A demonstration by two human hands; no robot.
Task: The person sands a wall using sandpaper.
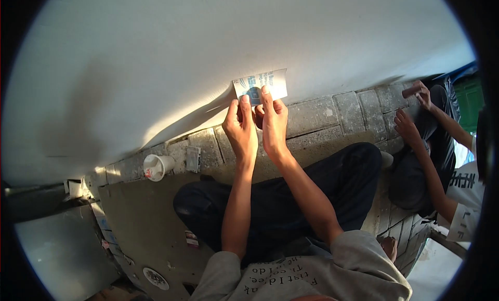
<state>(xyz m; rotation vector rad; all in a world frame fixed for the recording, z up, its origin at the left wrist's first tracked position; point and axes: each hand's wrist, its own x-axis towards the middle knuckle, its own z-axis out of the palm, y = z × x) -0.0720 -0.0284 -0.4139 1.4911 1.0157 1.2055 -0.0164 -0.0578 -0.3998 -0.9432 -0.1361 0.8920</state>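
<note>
A small whitish sheet (275, 81) with blue print is held up in front of the pale wall. My left hand (241, 125) grips its lower left part, the thumb lying on its face. Close beside it, my right hand (273, 121) pinches the lower edge, thumb over the print. The fingers behind the sheet are partly hidden.
A white cup (158, 167) and a small flat packet (193, 159) stand by the wall on grey paving (312, 115). A brown mat (140, 212) carries a round dish (155, 278) and a small red-and-white pack (192, 238). At right sits a person (442, 145) holding a brown object (411, 91).
</note>
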